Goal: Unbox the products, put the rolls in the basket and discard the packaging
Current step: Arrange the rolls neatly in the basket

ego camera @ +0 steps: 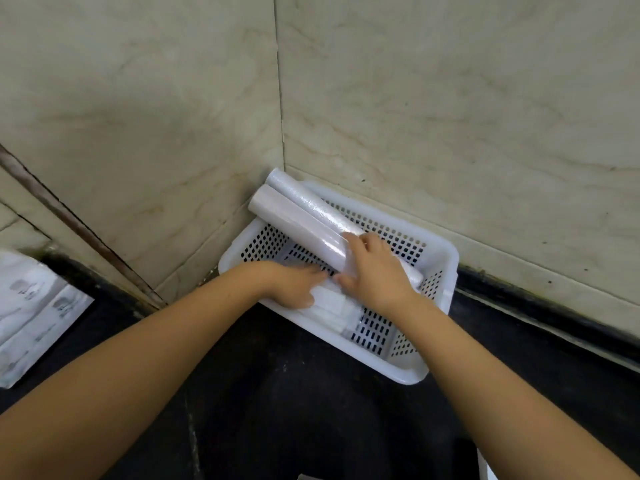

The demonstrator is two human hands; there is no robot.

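A white perforated plastic basket (437,258) sits in the corner of a dark counter against the tiled walls. Two long white rolls lie across it with their far ends sticking out over its back-left rim. My right hand (375,271) is wrapped around the near end of the front roll (294,218). The second roll (311,199) lies just behind it. My left hand (294,285) rests flat inside the basket on a smaller white wrapped item (337,304) lying on the basket floor.
Flattened white printed packaging (31,306) lies on the counter at the far left. Beige marble-look walls (450,98) close in behind and to the left of the basket. The dark counter (294,410) stretches toward me.
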